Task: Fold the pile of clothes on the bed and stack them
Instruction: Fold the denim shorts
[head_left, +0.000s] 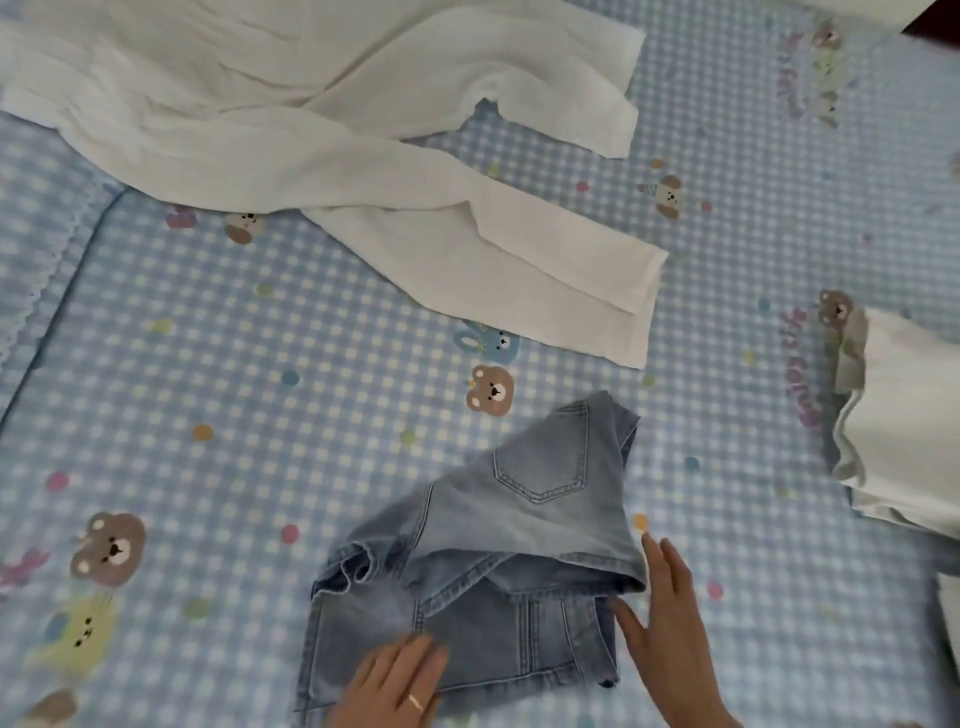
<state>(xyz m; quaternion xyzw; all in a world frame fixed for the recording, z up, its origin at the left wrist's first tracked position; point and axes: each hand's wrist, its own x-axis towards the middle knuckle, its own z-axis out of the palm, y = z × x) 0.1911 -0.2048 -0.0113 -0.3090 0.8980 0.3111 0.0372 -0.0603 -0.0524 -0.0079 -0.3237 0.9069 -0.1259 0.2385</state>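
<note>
Denim shorts (488, 566) half-folded on the bed (208, 415)

Left hand (400, 686) presses flat, right hand (670, 623) steadies the edge, fingers straight and apart on both; better to square the upper flap before creasing. White garment (311, 130) waits beyond.

Open bed sheet (218, 364) at my left and centre of frame. White garment (322, 130) sprawls across upper frame, blocking reach there. Folded white stack (904, 415) fills right edge. Denim shorts (498, 561) occupy lower centre.
</note>
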